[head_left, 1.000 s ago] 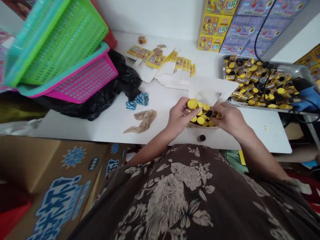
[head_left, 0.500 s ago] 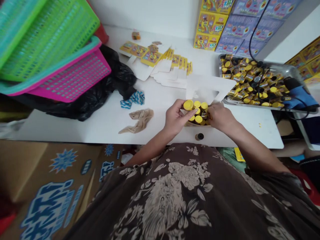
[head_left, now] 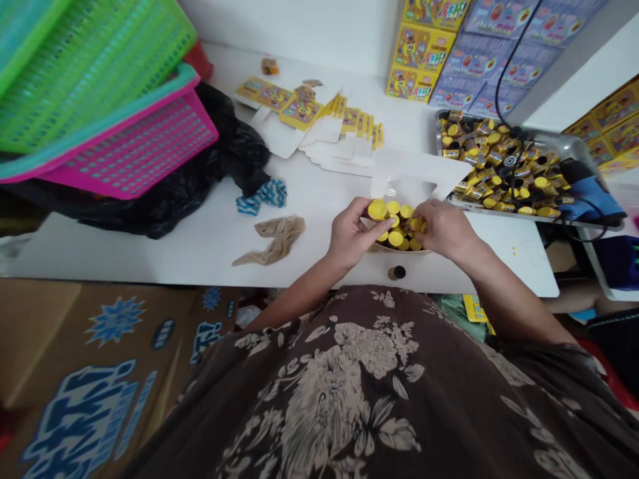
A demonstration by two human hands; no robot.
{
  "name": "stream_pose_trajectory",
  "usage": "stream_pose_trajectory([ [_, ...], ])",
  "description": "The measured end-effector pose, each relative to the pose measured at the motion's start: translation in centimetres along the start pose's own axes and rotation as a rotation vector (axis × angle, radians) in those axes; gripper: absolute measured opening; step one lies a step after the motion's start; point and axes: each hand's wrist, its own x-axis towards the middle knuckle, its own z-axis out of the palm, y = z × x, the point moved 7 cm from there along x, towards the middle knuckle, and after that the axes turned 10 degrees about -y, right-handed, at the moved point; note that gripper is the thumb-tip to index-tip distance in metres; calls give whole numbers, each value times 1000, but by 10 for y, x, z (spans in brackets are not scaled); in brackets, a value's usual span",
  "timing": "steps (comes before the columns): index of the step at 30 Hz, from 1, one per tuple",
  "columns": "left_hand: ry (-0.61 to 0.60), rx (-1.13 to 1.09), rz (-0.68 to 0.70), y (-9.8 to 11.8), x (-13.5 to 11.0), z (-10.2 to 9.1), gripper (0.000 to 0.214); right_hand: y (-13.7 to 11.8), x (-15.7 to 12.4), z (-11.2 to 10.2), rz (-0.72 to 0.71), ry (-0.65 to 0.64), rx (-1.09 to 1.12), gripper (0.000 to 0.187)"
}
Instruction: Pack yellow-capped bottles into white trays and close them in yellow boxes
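An opened white carton (head_left: pixel 422 169) at the table's front holds several small canisters with yellow caps (head_left: pixel 395 239), its lid folded back. My left hand (head_left: pixel 351 234) curls around the carton's left end, thumb across the caps. Between its fingers and thumb sits a yellow-capped canister (head_left: pixel 377 209) that rises above the others. At the right end, my right hand (head_left: pixel 444 228) pinches another yellow-capped canister (head_left: pixel 416 225) inside the carton, tilted; its fingertips are partly hidden. One loose canister with a black end (head_left: pixel 398 272) lies in front of the carton.
A metal tray (head_left: pixel 499 209) heaped with canisters and a blue-black tool (head_left: pixel 589 193) stands right. Flat cartons (head_left: pixel 344 143) lie behind. Stacked yellow boxes (head_left: pixel 419 53) and purple boxes (head_left: pixel 479 56) line the back. Plastic baskets (head_left: pixel 134 146) and a tan cloth (head_left: pixel 272 239) are left.
My right hand has shifted slightly right, and the canister at its fingertips now shows its yellow cap, where its side showed before. My left hand stays nearly still.
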Motion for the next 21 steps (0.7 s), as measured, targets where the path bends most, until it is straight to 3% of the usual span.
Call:
stream_pose_trajectory([
  [5,3,40,20,2,-1,-1,55,-1,7,14,38,25,176,41],
  [10,-12,127,75,7,-2,-2,47,22,-3,3,90,146,549,31],
  [17,-42,415,217,14,-3,9,32,25,-8,5,63,9,1027,41],
  [21,-155,529,323,19,-9,28,26,19,-4,17,61,174,1098,59],
])
